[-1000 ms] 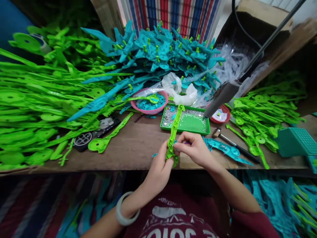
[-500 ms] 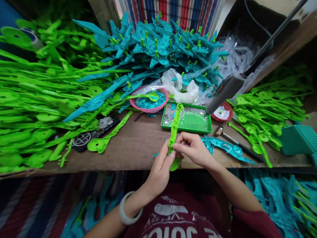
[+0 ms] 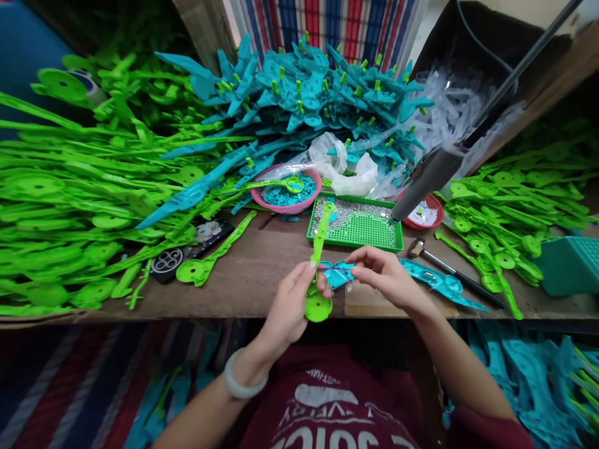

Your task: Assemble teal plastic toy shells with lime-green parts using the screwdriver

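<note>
My left hand (image 3: pixel 291 304) pinches a long lime-green plastic arm (image 3: pixel 318 274) with a round disc at its lower end, held upright over the wooden table's (image 3: pixel 262 274) front edge. My right hand (image 3: pixel 384 277) grips a small teal plastic piece (image 3: pixel 337 273) and presses it against the green arm's middle. Just beyond my hands sits a green perforated tray (image 3: pixel 358 226) with small silver bits in it.
Heaps of green arms (image 3: pixel 70 199) fill the left, teal parts (image 3: pixel 318 100) the back, more green pieces (image 3: pixel 505 212) the right. A pink bowl (image 3: pixel 285 192) of teal bits, a red bowl (image 3: pixel 423 215), a hammer (image 3: pixel 449 269), a grey tool nozzle (image 3: pixel 423 187) and a teal box (image 3: pixel 568 265) stand nearby.
The green arm has turned so its round disc faces me, and the teal piece has come into view in my right hand. Both hands have spread slightly apart.
</note>
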